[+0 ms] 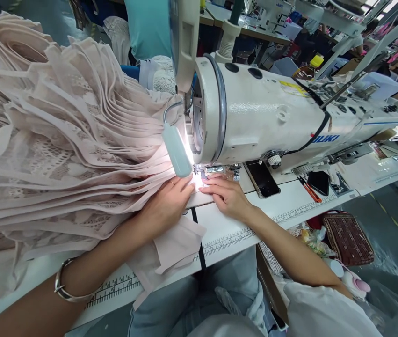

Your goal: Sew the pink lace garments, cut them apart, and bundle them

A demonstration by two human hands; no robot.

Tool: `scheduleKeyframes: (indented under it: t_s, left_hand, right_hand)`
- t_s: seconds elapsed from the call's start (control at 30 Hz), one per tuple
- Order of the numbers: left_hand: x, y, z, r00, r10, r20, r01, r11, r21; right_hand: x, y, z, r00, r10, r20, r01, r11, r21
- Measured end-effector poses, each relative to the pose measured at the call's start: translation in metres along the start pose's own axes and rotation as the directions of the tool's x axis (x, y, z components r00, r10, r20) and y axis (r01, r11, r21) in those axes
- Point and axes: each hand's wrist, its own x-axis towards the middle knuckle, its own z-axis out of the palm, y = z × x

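Workshop floor [391,234] is seen at 4 o'clock, another sewing machine [269,16] at 1 o'clock; clock is centred on the lit work spot [198,181]. White table [216,222] is marked with a ruler strip [232,239] along its near edge, presumably so lengths can be checked. JUKI machine [255,112] is set between 12 and 3 o'clock. Pale pink fabric [125,117], with lace panels, is heaped in layers at 9 to 11 o'clock, its folds converged near the spot, probably for easy reach. Loose pink piece [181,241] is draped at 7 o'clock over the table edge. Left hand [170,199] is placed at 8 o'clock, palm down, against the fabric; right hand [230,194] at 4 o'clock, fingers stretched to the spot. Cloth is likely steadied this way from both sides. Whether anything is pinched cannot be told: glare. Teal lamp [177,152] is hung at 11 o'clock, likely so the fingertips are lit. Phone [264,180] is laid at 3 o'clock, apparently within reach.
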Motion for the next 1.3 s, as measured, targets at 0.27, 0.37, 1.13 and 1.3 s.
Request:
scheduleKeyframes:
  t_s: [0.27, 0.37, 1.13, 1.3]
  left_hand:
    - [-0.001, -0.003, 0.003, 0.999, -0.031, 0.026, 0.032, 0.998, -0.055]
    - [0.001, -0.004, 0.002, 0.999, -0.024, 0.032, 0.026, 0.999, -0.043]
    - [0.013, -0.007, 0.004, 0.986, -0.166, -0.002, 0.165, 0.980, 0.116]
    - [0.011, -0.006, 0.004, 0.996, -0.084, -0.035, 0.090, 0.972, 0.215]
  right_hand:
    - [-0.001, 0.001, 0.002, 0.999, -0.035, 0.011, 0.035, 0.998, -0.056]
    - [-0.001, 0.001, 0.002, 0.999, -0.035, 0.030, 0.037, 0.998, -0.058]
    - [0.011, 0.002, 0.006, 0.976, 0.072, 0.206, -0.021, 0.970, -0.241]
    - [0.011, 0.003, 0.008, 0.968, 0.068, 0.243, 0.010, 0.952, -0.305]
